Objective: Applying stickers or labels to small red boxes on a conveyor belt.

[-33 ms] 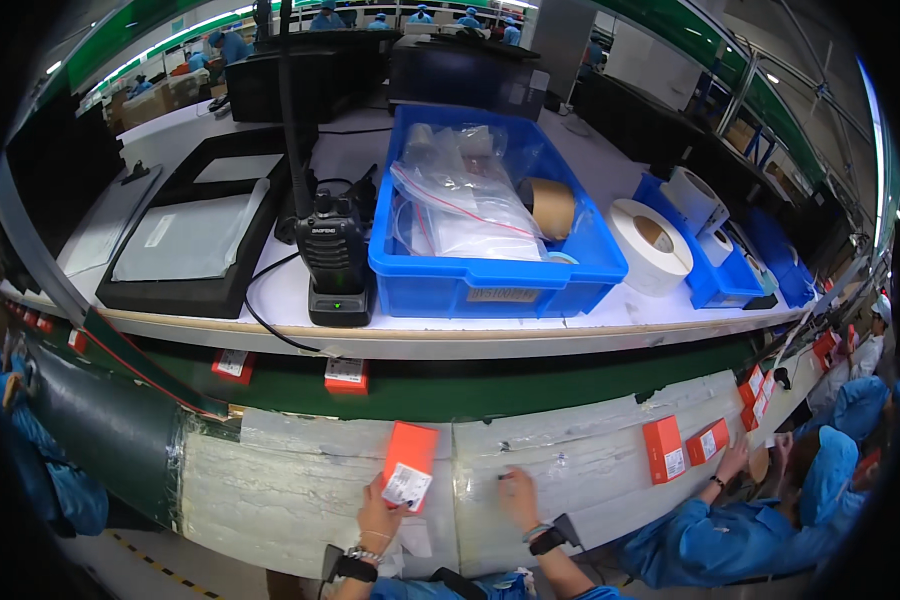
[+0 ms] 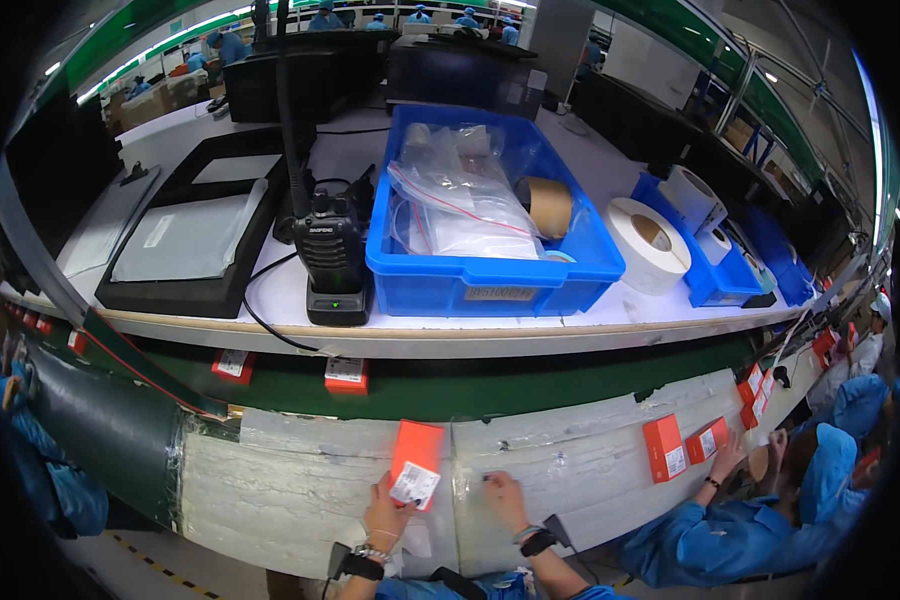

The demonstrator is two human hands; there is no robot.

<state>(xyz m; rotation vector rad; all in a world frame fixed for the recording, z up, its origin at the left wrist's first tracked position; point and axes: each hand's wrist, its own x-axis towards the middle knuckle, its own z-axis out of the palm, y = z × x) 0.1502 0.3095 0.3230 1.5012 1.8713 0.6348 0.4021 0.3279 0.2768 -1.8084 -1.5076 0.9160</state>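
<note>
My left hand (image 2: 385, 512) grips the lower part of a red box (image 2: 418, 447) with a white printed label. The box stands tilted slightly over the pale, film-covered work surface (image 2: 300, 480). My right hand (image 2: 507, 502) hovers to the right of the box, apart from it. Its fingers are loosely bent and a little blurred, with a gap between them and nothing visible in them. A whitish piece (image 2: 417, 540) lies beside my left wrist, too blurred to name. Both wrists carry black bands.
Two red boxes (image 2: 664, 448) stand to the right, near a co-worker's hand (image 2: 730, 458). More red boxes (image 2: 346, 375) sit on the green belt (image 2: 470, 392). Above, a shelf holds a blue bin (image 2: 490, 285) of plastic bags, a walkie-talkie (image 2: 332, 255) and a label roll (image 2: 650, 245).
My left hand and the red box have shifted slightly to the right. My right hand has moved a little left, toward the box, and its fingers now point more leftward.
</note>
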